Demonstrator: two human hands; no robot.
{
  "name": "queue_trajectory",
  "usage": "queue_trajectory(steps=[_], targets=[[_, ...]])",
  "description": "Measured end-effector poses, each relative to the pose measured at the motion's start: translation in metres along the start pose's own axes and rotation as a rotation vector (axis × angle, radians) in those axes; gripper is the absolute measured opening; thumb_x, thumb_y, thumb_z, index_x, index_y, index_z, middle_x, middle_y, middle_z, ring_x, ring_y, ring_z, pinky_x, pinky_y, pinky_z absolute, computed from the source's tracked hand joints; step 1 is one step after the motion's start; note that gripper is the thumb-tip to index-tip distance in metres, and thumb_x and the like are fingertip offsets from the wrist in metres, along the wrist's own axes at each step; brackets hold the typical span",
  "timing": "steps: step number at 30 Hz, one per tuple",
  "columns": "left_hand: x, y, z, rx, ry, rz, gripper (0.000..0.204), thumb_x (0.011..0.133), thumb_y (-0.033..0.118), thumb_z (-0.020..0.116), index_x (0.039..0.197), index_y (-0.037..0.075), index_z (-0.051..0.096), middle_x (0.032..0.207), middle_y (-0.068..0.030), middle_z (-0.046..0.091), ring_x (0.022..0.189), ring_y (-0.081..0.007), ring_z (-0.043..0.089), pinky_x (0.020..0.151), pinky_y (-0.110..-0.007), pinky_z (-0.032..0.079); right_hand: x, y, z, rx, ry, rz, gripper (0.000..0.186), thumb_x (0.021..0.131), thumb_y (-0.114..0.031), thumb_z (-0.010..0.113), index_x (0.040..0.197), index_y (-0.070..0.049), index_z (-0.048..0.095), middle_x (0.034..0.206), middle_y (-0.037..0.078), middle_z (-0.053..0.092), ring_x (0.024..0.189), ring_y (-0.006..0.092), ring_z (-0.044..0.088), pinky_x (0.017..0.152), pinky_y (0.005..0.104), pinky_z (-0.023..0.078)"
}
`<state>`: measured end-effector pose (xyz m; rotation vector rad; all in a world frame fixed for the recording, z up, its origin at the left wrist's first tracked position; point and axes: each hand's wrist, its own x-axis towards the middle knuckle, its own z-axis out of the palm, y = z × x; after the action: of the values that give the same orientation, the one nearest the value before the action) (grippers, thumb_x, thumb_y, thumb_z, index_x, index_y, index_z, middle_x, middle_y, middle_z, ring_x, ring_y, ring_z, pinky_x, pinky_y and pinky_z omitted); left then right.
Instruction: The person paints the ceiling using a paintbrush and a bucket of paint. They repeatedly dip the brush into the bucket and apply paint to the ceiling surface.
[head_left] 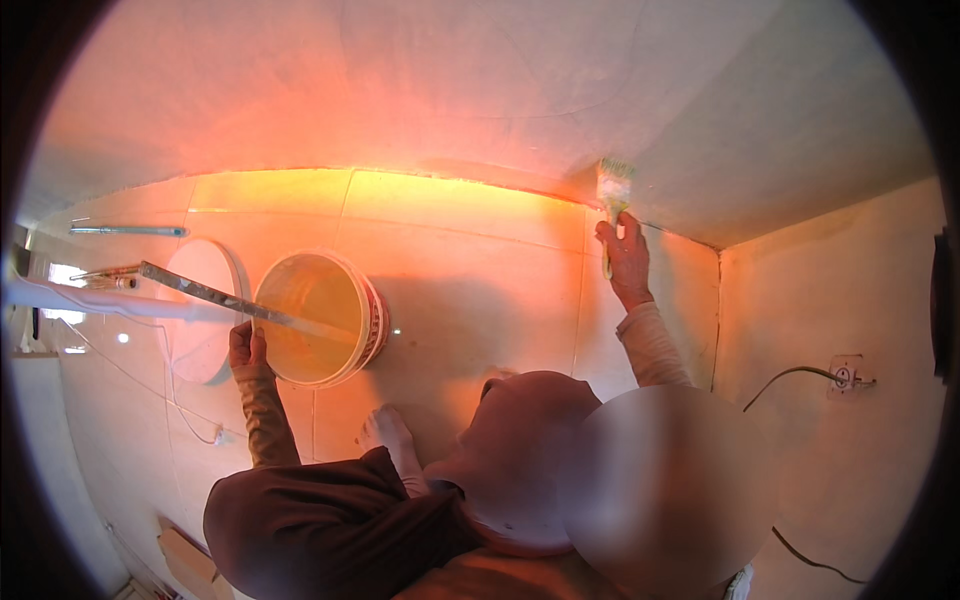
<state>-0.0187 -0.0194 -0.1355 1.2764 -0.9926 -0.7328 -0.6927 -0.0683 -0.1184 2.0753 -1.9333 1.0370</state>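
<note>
- Wall (480, 80): straight ahead.
- Bucket (379, 322): left hand (247, 348) at its left rim; cannot tell whether those fingers clench.
- Flat stick (200, 290): slants across that rim.
- Brush (613, 190): in the nearer right hand (628, 262), fingers grasping it; long axis runs forward from them to the wall.

Right forearm (650, 345) sleeved, extended forward; right hand (629, 260) near floor's (480, 290) far right corner, thumb and fingers closed in pinch. Left forearm (268, 420) sleeved, angled outward; left hand (247, 346) well apart from right, fingers curled. Bare foot (386, 432) on floor between forearms.
</note>
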Motion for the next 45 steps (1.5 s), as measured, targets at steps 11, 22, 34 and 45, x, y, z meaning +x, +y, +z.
queue_trajectory(steps=[11, 22, 34, 45], targets=[[0.003, -0.011, -0.008, 0.017, -0.033, 0.006, 0.025, 0.098, 0.018, 0.069, 0.114, 0.0, 0.061, 0.103, -0.0081, 0.069, 0.088, -0.0136, 0.064, 0.08, -0.029, 0.055, 0.007, -0.008, -0.018, -0.023, -0.251, -0.054, 0.021, 0.088, -0.008, 0.069, 0.107, -0.017, 0.066, 0.108, 0.011, 0.054, 0.102, 0.0345, 0.061, 0.08, 0.0454, 0.052], [0.001, -0.003, 0.003, -0.003, -0.015, 0.004, 0.022, 0.097, 0.014, 0.07, 0.111, 0.0, 0.061, 0.099, -0.0071, 0.069, 0.084, -0.0114, 0.062, 0.079, -0.027, 0.054, 0.026, -0.021, -0.048, 0.045, 0.1, -0.012, 0.028, 0.086, -0.005, 0.071, 0.112, -0.015, 0.066, 0.121, 0.014, 0.055, 0.112, 0.0359, 0.059, 0.086, 0.0463, 0.053], [0.002, -0.013, -0.003, 0.006, -0.038, 0.032, 0.028, 0.098, 0.023, 0.07, 0.113, 0.0, 0.062, 0.103, -0.0083, 0.07, 0.087, -0.0143, 0.064, 0.079, -0.03, 0.056, 0.033, -0.041, -0.048, -0.008, -0.249, -0.124, 0.018, 0.088, -0.011, 0.071, 0.104, -0.015, 0.065, 0.1, 0.008, 0.054, 0.095, 0.0299, 0.062, 0.074, 0.0438, 0.052], [-0.003, 0.003, 0.007, -0.014, -0.011, 0.021, 0.023, 0.097, 0.013, 0.069, 0.112, -0.001, 0.06, 0.098, -0.0067, 0.069, 0.083, -0.0108, 0.062, 0.077, -0.027, 0.054, 0.062, -0.066, -0.108, 0.446, 0.102, 0.265, 0.028, 0.086, -0.013, 0.073, 0.114, -0.017, 0.067, 0.112, 0.011, 0.059, 0.103, 0.0295, 0.064, 0.079, 0.039, 0.054]])
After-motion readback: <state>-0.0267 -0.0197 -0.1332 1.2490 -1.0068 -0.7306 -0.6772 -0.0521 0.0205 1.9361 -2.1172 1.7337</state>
